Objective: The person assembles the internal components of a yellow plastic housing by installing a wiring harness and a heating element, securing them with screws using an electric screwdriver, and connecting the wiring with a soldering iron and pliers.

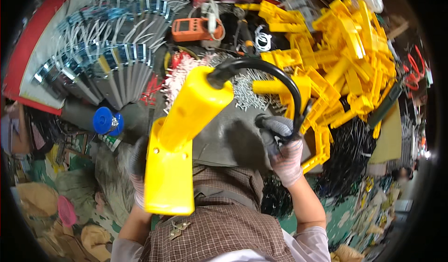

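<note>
A yellow plastic housing [175, 136], made of a tube and a flat plate with small screw holes, is raised above the bench in front of me. From its top end a thick black cable [280, 73] arcs over to the right. My left hand [136, 171], gloved, grips the housing from its left side, its fingers mostly hidden behind it. My right hand [283, 152], in a grey and pinkish-white glove, is closed around the lower end of the cable. Between my hands lies a dark grey work surface [210, 143].
Yellow plastic parts [347, 52] are heaped at the right. Screws [249, 87] and pink-white pieces [179, 77] lie ahead. An orange meter [191, 29] stands at the back. Grey strips with white wires [107, 66] fan out left, near a blue spool [103, 120]. Black cables [343, 154] hang at right.
</note>
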`<state>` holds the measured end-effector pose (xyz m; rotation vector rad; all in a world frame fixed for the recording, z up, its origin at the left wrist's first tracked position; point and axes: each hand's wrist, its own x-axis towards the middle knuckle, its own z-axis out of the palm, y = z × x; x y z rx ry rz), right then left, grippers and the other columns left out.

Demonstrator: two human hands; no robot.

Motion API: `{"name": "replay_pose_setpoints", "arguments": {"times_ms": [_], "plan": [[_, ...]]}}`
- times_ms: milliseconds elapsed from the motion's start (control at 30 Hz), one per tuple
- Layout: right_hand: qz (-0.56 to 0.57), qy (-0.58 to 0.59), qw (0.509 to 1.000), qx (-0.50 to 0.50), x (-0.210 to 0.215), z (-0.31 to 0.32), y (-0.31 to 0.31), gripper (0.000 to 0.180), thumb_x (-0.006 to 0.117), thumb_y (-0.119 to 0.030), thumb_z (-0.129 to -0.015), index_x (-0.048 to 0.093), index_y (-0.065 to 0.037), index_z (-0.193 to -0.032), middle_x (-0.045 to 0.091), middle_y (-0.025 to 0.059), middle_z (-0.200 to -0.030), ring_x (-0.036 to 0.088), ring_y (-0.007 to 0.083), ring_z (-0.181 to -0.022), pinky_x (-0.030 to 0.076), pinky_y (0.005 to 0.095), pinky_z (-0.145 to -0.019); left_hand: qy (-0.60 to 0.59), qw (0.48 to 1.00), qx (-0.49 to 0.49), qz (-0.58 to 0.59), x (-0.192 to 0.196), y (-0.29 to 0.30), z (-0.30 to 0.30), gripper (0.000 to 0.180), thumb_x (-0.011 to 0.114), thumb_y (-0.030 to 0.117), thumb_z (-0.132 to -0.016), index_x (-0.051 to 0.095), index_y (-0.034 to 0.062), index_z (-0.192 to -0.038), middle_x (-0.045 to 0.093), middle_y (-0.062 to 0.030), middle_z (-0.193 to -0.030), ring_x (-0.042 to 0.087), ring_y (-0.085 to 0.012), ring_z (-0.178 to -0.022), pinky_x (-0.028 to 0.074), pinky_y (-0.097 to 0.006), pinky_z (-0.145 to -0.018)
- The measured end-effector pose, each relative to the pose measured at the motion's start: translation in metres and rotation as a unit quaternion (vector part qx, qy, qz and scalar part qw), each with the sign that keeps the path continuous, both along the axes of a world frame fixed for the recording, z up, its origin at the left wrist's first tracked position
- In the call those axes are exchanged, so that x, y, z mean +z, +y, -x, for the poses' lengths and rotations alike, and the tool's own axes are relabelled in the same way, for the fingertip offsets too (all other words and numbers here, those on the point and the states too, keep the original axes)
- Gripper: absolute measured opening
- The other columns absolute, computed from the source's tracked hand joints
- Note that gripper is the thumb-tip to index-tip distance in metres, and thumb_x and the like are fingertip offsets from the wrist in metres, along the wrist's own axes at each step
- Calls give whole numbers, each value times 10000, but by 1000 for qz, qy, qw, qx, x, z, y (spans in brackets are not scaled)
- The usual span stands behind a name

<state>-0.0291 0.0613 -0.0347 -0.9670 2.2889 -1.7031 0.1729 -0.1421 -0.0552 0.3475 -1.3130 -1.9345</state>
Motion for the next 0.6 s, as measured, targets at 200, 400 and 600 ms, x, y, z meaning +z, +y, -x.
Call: {"name": "replay_pose_setpoints", "arguments": {"times_ms": [200, 400, 600], "plan": [[37, 305, 948, 86, 74, 28, -129, 210, 621, -76, -863, 632, -23, -1066, 647, 98, -932, 627, 199, -829, 503, 324, -724, -143, 986, -85, 7, -109, 39, -72, 521, 632, 197, -926, 421, 55, -1380, 529, -73, -1313, 531, -205, -1174, 423, -335, -1005], [111, 60, 989, 72, 78, 141, -238, 137, 599, -104, -914, 654, -25, -1012, 675, 21, -897, 615, 111, -799, 499, 247, -707, -115, 969, -97, -195, -75, 39, -36, 518, 626, 250, -937, 424, 46, -1369, 536, -56, -1283, 527, -163, -1144, 416, -310, -990], [173, -200, 954, 139, 53, 153, -281, 85, 588, -83, -901, 671, -63, -901, 658, 21, -798, 613, 142, -686, 525, 287, -628, -119, 970, -73, -201, -57, 34, -26, 487, 605, 289, -949, 455, 25, -1330, 565, -68, -1225, 542, -152, -1085, 432, -301, -948]]}}
